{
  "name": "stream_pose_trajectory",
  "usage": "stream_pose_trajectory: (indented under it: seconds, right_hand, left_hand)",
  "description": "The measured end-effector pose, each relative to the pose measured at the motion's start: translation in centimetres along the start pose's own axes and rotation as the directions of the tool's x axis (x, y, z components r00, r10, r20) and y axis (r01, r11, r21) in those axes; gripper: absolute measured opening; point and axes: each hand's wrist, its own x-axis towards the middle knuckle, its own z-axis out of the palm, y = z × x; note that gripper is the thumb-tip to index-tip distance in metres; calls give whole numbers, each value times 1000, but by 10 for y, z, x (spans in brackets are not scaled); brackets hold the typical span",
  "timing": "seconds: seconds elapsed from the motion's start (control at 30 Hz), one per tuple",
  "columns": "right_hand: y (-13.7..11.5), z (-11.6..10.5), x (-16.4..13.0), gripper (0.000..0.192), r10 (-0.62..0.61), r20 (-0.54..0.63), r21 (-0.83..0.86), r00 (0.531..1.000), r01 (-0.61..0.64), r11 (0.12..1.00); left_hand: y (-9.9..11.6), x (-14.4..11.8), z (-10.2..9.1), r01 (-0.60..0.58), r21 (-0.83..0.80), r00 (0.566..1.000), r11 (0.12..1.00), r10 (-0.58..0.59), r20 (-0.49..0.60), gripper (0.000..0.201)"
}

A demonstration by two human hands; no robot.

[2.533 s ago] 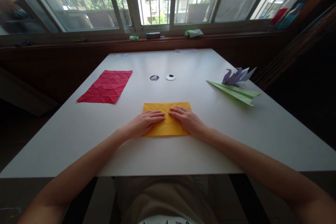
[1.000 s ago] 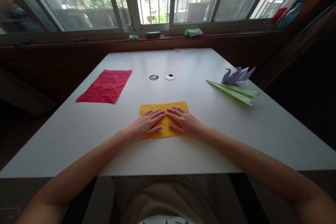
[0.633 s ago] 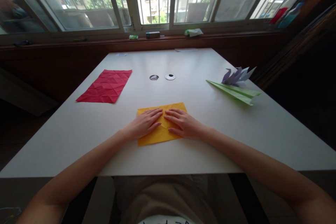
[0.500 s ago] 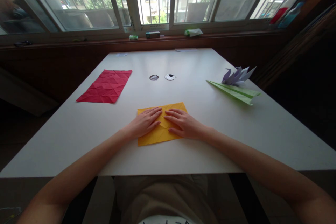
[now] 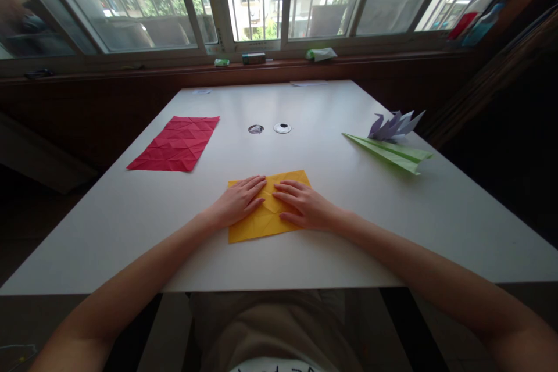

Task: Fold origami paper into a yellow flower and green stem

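Observation:
A creased yellow sheet of paper (image 5: 257,225) lies flat on the white table, close to its front edge. My left hand (image 5: 239,202) rests flat over the sheet's left part, fingers stretched out toward its middle. Over the right part lies my right hand (image 5: 307,204), palm down with its fingers a little apart. Both hands touch the paper, and a narrow gap with visible creases runs between their fingertips. The paper beneath the palms is hidden.
A creased red sheet (image 5: 178,144) lies on the table (image 5: 279,267) at the left. On the right are a green paper plane (image 5: 390,152) and a purple folded-paper crane (image 5: 392,127). Two round fittings (image 5: 282,128) sit mid-table. Small items, including a green packet (image 5: 321,54), line the windowsill.
My left hand has slid slightly to the left on the yellow paper, widening the gap between the hands. My right hand stays in place.

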Motion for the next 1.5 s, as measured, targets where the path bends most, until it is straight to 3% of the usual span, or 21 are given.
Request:
stream_pose_trajectory:
  seconds: [0.4, 1.5]
  right_hand:
    - [-1, -2, 0, 44, 1, -2, 7, 1000, -1, 1000]
    - [0, 0, 0, 45, -5, -4, 6, 1000, 5, 1000]
  left_hand:
    - [-3, -1, 4, 48, -10, 999, 999, -48, 10, 49]
    - [-3, 0, 3, -17, 12, 995, 1000, 18, -100, 43]
